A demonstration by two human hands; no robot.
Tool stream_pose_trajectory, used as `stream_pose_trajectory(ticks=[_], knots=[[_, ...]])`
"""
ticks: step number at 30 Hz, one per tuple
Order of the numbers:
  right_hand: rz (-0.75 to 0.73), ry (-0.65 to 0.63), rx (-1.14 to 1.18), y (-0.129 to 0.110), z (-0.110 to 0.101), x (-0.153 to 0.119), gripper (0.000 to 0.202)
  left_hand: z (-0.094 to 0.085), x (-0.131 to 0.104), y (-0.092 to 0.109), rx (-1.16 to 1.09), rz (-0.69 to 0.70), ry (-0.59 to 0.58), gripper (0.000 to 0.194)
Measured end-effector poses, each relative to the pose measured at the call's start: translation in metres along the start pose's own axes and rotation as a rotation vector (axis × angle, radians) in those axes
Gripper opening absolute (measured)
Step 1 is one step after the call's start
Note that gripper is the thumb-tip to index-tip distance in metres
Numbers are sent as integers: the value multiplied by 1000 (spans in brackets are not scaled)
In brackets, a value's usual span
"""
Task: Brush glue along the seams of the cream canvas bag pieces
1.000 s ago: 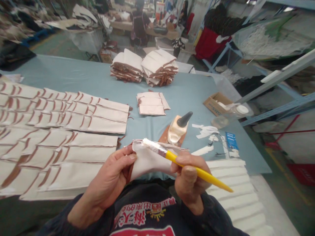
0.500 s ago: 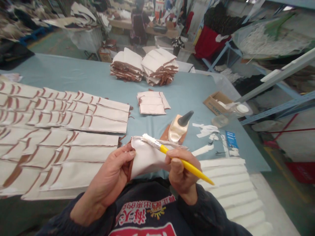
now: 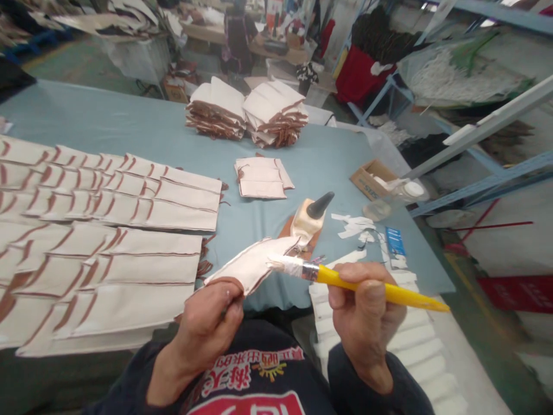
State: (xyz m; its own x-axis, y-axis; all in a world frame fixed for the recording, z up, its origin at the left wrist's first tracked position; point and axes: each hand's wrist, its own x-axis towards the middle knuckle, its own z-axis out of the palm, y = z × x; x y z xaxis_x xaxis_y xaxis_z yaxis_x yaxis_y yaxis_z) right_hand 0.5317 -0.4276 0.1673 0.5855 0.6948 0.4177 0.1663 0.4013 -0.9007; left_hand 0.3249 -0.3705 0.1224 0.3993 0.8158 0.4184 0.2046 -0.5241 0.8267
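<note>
My left hand [image 3: 211, 323] is closed on the near end of a cream piece with brown edges [image 3: 254, 259], which slants up and away to the right. In my right hand [image 3: 363, 317] is a yellow-handled brush [image 3: 384, 293], gripped between thumb and fingers. Its white-coated bristles [image 3: 283, 264] are at the piece's right side; whether they touch it I cannot tell. Just beyond stands a cream bottle with a dark pointed nozzle [image 3: 309, 216], on a brown scrap. To my left, many similar cream pieces [image 3: 147, 279] lie in overlapping rows.
Two stacks of cream and brown pieces [image 3: 216, 106] stand at the back of the blue-grey table [image 3: 129, 124]. A smaller pile [image 3: 261, 178] lies nearer. To the right are white strips [image 3: 352, 225], a cardboard box [image 3: 374, 176], a clear jar [image 3: 380, 210] and pale strips in rows [image 3: 415, 346].
The brush has moved right and turned flatter, its bristles leaving the piece's upper left edge. My left hand has turned the piece, which now points away to the right.
</note>
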Motion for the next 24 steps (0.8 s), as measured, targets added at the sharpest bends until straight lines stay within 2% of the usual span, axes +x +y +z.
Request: stream_pose_trajectory(ticks=[3, 6, 8, 12, 17, 22, 24], knots=[[62, -52, 3, -6, 0, 0, 32, 0, -5, -5, 170, 235, -37, 28], [134, -39, 12, -7, 6, -4, 33, -1, -6, -7, 253, 302, -15, 29], [181, -54, 41, -5, 9, -8, 33, -1, -7, -8, 268, 313, 13, 29], [306, -160, 113, -1, 9, -15, 33, 1, -10, -9, 243, 300, 19, 30], [294, -46, 70, 3, 4, -11, 36, 4, -12, -9, 262, 279, 5, 31], [366, -167, 93, 3, 3, -9, 38, 7, -11, -10, 285, 307, -5, 29], [368, -133, 89, 4, 0, -6, 37, 8, -10, -10, 285, 303, -20, 29]])
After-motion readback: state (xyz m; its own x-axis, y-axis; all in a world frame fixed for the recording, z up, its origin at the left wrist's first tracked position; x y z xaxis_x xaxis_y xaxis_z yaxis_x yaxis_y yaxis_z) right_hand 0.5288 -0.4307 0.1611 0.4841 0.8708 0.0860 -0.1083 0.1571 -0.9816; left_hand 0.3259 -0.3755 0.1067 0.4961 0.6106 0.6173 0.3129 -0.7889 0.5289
